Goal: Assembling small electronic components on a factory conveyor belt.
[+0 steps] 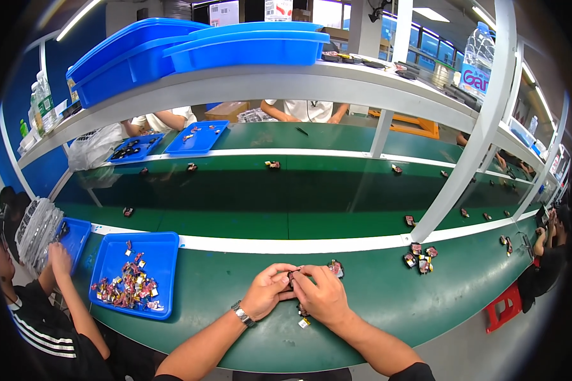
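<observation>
My left hand (265,295), with a metal watch on its wrist, and my right hand (325,297) meet over the green table in front of me. Between their fingertips they pinch a small dark electronic part (292,278), mostly covered by the fingers. Just below, a small white-and-yellow battery piece (304,322) shows under my right hand; whether it joins the held part is hidden. Beyond my right fingers lies a small black-and-red electronic assembly (339,269). To the left, a blue tray (165,247) contains a loose pile of small wired circuit pieces (130,284).
A cluster of black assemblies (419,259) lies at right. Ahead, a dark green conveyor belt (248,206) carries scattered assemblies, beneath a white shelf (356,81) with blue bins (248,51). A slanted white post (470,152) rises at right. Co-workers sit left, right and opposite.
</observation>
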The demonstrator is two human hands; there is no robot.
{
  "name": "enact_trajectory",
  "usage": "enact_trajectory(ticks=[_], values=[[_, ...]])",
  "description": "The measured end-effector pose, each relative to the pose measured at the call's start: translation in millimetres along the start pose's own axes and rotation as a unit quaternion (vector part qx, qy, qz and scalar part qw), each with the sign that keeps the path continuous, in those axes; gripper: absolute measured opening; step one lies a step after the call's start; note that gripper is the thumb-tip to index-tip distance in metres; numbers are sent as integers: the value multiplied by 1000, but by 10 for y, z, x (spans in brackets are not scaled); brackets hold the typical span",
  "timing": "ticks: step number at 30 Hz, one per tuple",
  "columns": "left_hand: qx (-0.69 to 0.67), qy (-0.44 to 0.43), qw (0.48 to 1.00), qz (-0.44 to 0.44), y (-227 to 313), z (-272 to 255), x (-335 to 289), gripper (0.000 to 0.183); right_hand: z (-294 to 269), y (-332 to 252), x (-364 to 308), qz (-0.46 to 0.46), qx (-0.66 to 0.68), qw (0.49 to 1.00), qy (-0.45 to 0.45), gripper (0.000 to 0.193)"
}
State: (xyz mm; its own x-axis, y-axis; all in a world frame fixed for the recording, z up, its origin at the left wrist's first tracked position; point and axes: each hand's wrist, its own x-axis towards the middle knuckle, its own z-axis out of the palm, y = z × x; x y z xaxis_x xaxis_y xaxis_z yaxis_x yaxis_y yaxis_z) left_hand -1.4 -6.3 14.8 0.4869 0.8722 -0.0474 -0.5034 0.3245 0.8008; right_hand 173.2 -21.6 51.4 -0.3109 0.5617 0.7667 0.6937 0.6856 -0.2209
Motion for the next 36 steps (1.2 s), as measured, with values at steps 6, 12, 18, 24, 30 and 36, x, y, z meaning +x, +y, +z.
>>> enact_trajectory(ticks=[6,12,18,24,30,36], values=[[-10,5,1000,1,0,-12,1,26,-7,38,6,-34,-24,999,-27,20],[50,37,997,41,-46,-38,10,24,14,41,22,-14,31,999,-35,22],[144,93,984,55,-68,34,25,20,74,113,-34,218,276,935,-39,23],[216,96,964,119,-155,22,34,21,85,92,-19,234,286,928,-52,19],[231,63,961,140,-156,-44,47,23,75,106,-24,215,280,935,-36,18],[218,53,968,114,-92,-2,45,26,65,131,-45,205,284,936,-31,18]])
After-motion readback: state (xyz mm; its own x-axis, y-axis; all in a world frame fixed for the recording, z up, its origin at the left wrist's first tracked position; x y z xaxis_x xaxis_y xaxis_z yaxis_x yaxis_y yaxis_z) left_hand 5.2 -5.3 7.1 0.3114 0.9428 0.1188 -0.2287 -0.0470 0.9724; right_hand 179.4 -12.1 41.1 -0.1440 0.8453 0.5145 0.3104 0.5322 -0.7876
